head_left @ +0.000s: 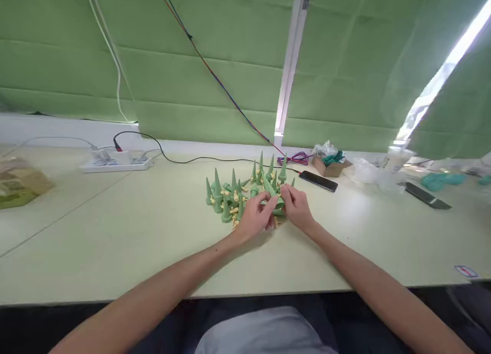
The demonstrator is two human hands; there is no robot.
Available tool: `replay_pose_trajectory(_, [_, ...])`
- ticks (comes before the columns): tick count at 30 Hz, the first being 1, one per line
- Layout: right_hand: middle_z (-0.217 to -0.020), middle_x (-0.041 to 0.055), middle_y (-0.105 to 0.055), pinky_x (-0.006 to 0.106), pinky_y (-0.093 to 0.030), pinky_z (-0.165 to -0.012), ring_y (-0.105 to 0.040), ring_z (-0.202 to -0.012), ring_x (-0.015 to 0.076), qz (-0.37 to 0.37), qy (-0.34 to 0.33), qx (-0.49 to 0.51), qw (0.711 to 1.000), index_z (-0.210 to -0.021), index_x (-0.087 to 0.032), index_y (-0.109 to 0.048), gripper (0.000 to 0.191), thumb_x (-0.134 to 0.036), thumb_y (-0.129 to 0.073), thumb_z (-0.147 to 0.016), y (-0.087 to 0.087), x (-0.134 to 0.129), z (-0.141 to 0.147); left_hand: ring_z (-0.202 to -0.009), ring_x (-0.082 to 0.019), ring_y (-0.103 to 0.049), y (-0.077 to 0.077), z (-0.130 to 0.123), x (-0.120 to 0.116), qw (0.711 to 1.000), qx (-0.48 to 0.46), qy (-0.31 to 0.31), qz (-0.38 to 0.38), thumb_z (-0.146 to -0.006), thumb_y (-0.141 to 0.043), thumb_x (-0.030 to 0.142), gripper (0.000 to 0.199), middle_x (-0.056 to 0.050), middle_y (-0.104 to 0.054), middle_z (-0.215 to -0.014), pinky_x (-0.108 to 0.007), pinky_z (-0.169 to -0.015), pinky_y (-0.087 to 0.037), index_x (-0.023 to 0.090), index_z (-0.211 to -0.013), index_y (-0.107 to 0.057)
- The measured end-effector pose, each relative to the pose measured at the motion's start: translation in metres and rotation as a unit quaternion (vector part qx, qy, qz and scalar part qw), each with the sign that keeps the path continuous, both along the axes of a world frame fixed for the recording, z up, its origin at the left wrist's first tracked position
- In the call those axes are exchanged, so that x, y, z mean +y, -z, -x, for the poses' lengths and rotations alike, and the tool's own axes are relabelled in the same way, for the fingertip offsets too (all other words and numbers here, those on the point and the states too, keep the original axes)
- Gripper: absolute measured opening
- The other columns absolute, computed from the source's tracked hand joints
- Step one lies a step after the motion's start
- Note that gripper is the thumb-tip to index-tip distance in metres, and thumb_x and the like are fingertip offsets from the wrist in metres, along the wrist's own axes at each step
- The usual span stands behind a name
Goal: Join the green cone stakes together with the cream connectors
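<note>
I find my left fingers (pixel 262 196) and right fingers (pixel 286 194) clamped on a green cone (pixel 269 187) between them, similar cones (pixel 283 171) standing beyond, this two-handed handling step seemingly calling next for steady pressure.

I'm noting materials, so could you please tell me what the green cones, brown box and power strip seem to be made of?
Green cones: probably matte moulded plastic, judging by their even colour and repeated shape; rubber is possible.
Brown box: likely dull cardboard, given its thin tan walls and outward flap.
Power strip: apparently smooth white plastic, from its pale, even casing.
</note>
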State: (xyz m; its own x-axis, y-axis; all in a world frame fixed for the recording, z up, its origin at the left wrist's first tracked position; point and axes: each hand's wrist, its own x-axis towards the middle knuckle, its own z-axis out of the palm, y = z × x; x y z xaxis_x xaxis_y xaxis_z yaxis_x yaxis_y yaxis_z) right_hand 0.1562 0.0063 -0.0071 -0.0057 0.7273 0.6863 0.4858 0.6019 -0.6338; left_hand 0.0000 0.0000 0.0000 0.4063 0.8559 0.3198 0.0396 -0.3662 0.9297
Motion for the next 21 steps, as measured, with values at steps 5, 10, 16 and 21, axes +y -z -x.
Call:
replay_pose_trajectory(5, [-0.054,-0.0053,-0.032,0.027,-0.029,-0.051,-0.033,-0.05,0.0109,0.007,-0.006,0.01,1.0,-0.064,-0.023,-0.034,0.048,-0.054,-0.038,-0.102,0.0,0.002,0.001,-0.041,-0.011,-0.048,-0.002,0.0,-0.006,0.999,0.026,-0.035,-0.029,-0.094,-0.052,0.054,0.036,0.005,-0.05,-0.049,-0.024,-0.046,-0.037,0.021,-0.08,-0.045])
replay_pose_trajectory(10, [-0.05,-0.0045,-0.034,0.027,-0.028,-0.05,-0.033,-0.049,0.0113,0.033,-0.02,0.025,0.999,-0.062,-0.024,-0.034,0.051,-0.055,-0.037,-0.102,0.0,0.001,0.001,-0.047,-0.011,-0.048,-0.002,-0.001,-0.005,0.992,0.056,-0.076,-0.08,-0.094,-0.054,0.045,0.027,0.002,-0.054,-0.065,-0.025,-0.046,-0.036,0.019,-0.096,-0.052])
replay_pose_trajectory(16, [-0.047,-0.0037,-0.037,0.027,-0.029,-0.05,-0.033,-0.048,0.0108,0.024,-0.005,-0.002,1.0,-0.059,-0.023,-0.035,0.053,-0.055,-0.036,-0.102,-0.001,0.0,0.001,-0.057,-0.009,-0.052,0.005,-0.002,0.001,0.984,0.071,-0.103,-0.127,-0.095,-0.054,0.037,0.02,-0.005,-0.059,-0.095,-0.024,-0.052,-0.042,0.017,-0.1,-0.057])
replay_pose_trajectory(21, [-0.046,-0.0028,-0.037,0.028,-0.029,-0.05,-0.033,-0.047,0.0105,0.025,0.013,-0.017,0.999,-0.056,-0.023,-0.033,0.057,-0.054,-0.034,-0.103,0.0,0.001,0.0,-0.056,-0.006,-0.05,0.007,-0.001,0.003,0.979,0.069,-0.107,-0.158,-0.096,-0.053,0.031,0.016,-0.006,-0.059,-0.106,-0.023,-0.052,-0.043,0.017,-0.102,-0.059])
